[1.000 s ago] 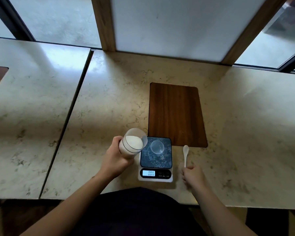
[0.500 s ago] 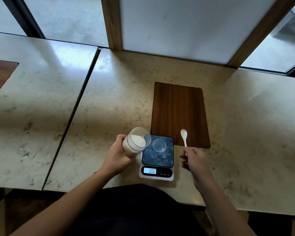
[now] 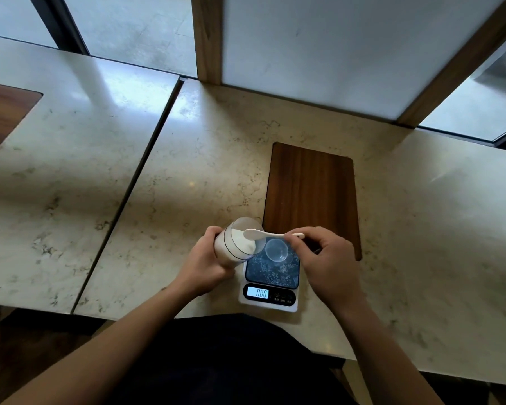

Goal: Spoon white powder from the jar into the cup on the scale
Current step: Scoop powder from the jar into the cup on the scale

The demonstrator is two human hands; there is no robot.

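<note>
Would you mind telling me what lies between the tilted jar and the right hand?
In the head view, the clear cup on the scale sits between the jar and the right hand, beneath the spoon.

Clear jar point(image 3: 237, 244), tilted toward cup, mouth open, white powder point(image 3: 244, 240) banked inside, raised just left of scale. Small clear cup point(image 3: 276, 250), upright, empty, on far part of scale platform. Scale point(image 3: 270, 277): dark patterned top, white base, lit display reading 000. White spoon point(image 3: 270, 235) level, bowl at jar mouth, handle crossing above cup.
</note>
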